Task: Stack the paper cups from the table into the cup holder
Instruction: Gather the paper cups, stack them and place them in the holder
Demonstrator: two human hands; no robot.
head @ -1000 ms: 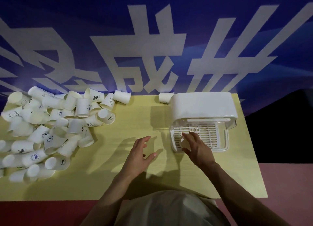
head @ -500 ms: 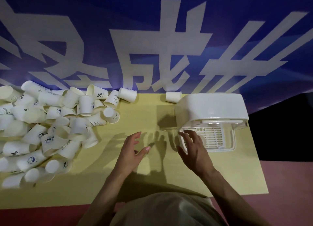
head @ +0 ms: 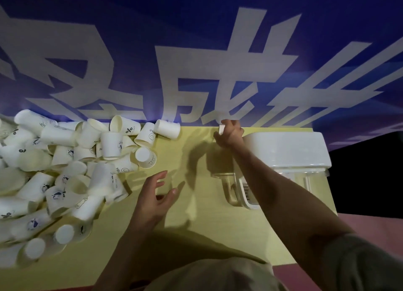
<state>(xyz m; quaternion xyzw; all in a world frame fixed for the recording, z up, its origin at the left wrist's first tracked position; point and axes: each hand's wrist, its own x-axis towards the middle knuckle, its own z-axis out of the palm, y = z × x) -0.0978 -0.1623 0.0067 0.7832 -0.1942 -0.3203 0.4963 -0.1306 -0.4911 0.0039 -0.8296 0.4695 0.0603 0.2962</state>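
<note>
The right hand (head: 230, 134) is extended to the far edge of the yellow table (head: 196, 214), fingers curled around a single paper cup (head: 221, 129); only a small white part of that cup shows past the fingers. This cup sits at the table's back edge, just left of the cup holder (head: 285, 149), a white unit whose lower tray is partly hidden by the right forearm. The left hand (head: 156, 198) hovers above the table centre, fingers spread and relaxed, holding nothing. To its left lies the pile of paper cups (head: 61, 171), tumbled on their sides and ends, covering the table's left portion; the nearest cups lie just beside the left hand's fingertips, not touching them. A blue banner (head: 196, 51) with large pale characters hangs behind the table.
</note>
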